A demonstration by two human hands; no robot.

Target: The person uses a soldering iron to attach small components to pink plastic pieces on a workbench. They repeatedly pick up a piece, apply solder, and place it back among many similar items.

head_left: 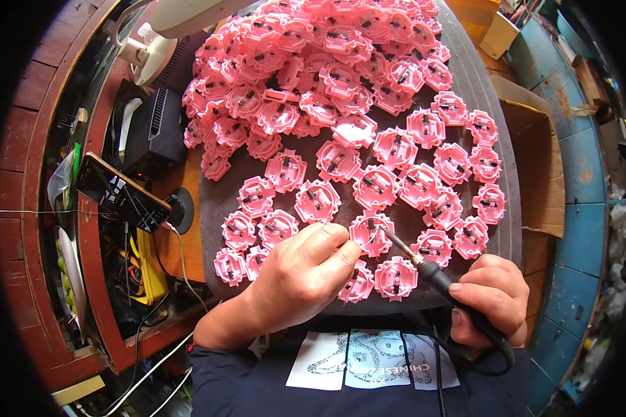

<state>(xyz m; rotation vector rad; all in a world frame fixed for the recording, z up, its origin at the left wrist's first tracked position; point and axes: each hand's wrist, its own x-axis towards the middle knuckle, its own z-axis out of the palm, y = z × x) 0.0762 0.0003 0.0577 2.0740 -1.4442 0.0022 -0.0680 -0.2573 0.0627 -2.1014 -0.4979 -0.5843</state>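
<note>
My right hand (492, 303) is wrapped around the black handle of a soldering iron (435, 276). Its metal tip points up and left, onto a round pink plastic housing (371, 233) with small dark parts inside. From the left, my left hand (302, 267) comes close to that same housing with its fingers pinched together. A thin strand, which looks like solder wire (355, 241), runs from the fingertips toward the iron's tip. Just below, another pink housing (396, 279) lies on the dark mat, and one more is partly covered by my left hand.
Many similar pink housings are heaped at the back of the grey mat (476, 66), others spread in loose rows. A phone (123, 192) on a stand, a black box (156, 132) and a white lamp (188, 15) stand left. At right are a cardboard box (535, 156) and blue cabinets (570, 243).
</note>
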